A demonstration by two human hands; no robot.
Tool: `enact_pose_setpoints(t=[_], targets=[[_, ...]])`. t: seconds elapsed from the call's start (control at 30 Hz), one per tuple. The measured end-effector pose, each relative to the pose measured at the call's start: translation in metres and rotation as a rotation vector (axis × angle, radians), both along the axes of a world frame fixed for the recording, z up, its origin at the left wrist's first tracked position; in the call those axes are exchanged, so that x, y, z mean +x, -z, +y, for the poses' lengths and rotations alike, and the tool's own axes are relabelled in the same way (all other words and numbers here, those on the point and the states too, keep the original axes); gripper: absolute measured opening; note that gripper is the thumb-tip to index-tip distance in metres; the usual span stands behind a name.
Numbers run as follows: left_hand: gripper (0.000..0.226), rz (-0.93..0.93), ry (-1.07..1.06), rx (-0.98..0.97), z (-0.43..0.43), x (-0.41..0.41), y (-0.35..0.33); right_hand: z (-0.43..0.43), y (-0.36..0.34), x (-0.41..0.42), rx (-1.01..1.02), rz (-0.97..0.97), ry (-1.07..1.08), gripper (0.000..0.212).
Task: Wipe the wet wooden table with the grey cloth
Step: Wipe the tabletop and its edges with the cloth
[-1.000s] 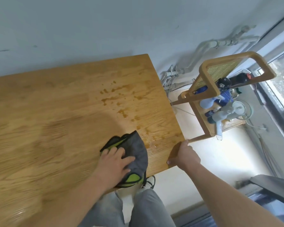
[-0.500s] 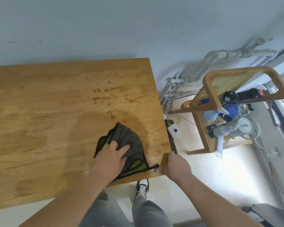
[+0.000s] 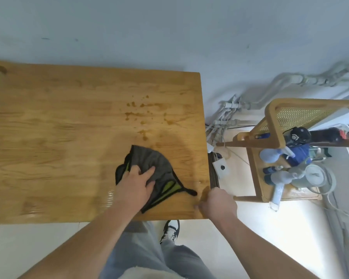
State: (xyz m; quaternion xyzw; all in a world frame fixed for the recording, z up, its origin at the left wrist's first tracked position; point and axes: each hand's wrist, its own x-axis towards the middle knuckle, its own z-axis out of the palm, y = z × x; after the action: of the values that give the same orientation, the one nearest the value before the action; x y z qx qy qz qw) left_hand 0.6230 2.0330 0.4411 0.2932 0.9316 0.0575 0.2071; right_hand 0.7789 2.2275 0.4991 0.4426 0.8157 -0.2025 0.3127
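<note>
Grey cloth — bunched on desk, near right front corner, under left hand, fingers spread flat. Right hand — fingers curled over desk corner. Wet spots beyond cloth, toward the wall.

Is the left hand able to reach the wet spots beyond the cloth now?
Probably yes: the left hand presses the cloth, and only table surface lies between it and the wet spots.

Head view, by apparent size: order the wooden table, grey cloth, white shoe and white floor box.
1. wooden table
2. grey cloth
3. white shoe and white box: about alike, left unranked.
</note>
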Motion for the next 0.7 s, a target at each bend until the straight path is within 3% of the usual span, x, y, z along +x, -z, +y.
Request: enact_pose_setpoints(t=[0.07,0.13,0.27,0.33,0.47,0.53,0.7], targets=[[0.054,0.018,-0.144,-0.030,0.011,0.016,-0.001,0.000,0.000,-0.003,0.000,-0.011,-0.003,0.037],[0.057,0.000,-0.141,-0.030,0.023,0.044,-0.005,0.000,0.002,-0.005,0.006,-0.020,0.002,0.034],[0.059,-0.174,0.234,-0.013,0.023,0.074,-0.011,0.001,0.007,-0.005,0.045,-0.019,-0.058,0.014],[0.056,-0.199,0.302,-0.002,0.020,0.051,-0.009,0.001,0.006,-0.005,0.027,-0.032,-0.071,0.016],[0.051,-0.062,0.091,-0.011,0.030,0.022,-0.009,0.006,0.009,-0.006,-0.029,-0.069,-0.021,0.036],[0.052,-0.021,0.053,-0.037,0.036,0.039,-0.010,0.008,0.011,-0.005,-0.020,-0.069,-0.028,0.035],[0.050,-0.165,0.479,0.051,0.022,0.064,-0.011,0.003,0.018,0.004,0.047,-0.006,-0.067,0.013]])
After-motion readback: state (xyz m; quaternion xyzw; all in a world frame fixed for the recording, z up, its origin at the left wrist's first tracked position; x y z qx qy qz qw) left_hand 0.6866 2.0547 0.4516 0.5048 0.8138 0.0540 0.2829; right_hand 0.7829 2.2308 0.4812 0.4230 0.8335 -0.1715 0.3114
